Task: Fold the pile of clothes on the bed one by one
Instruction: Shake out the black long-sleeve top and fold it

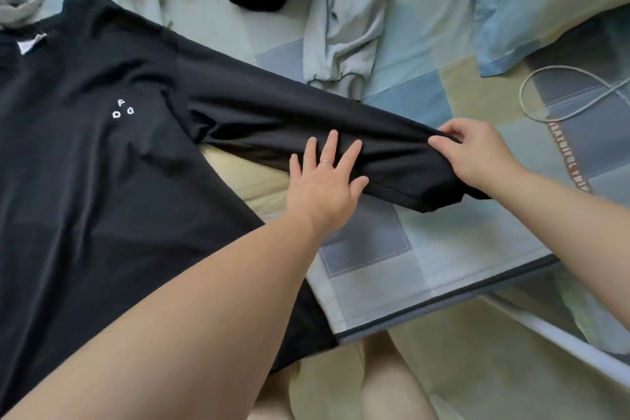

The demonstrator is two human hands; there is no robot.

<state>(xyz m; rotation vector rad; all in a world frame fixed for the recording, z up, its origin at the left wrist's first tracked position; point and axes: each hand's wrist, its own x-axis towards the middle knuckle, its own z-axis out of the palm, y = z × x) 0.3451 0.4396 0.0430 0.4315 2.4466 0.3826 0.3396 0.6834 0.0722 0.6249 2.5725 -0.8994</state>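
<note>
black shirt [102, 164] lies spread on the bed [443, 106], sleeve [272, 112] drawn out sideways. left grip [324, 187] apart, fingers flat on sleeve. right grip [477, 157] pinched on the sleeve end. likely light, limp, creases easily; best held by hems and shoulders. white chest letters [122, 110] read roughly "f d o"; bedcover print unreadable.
</note>
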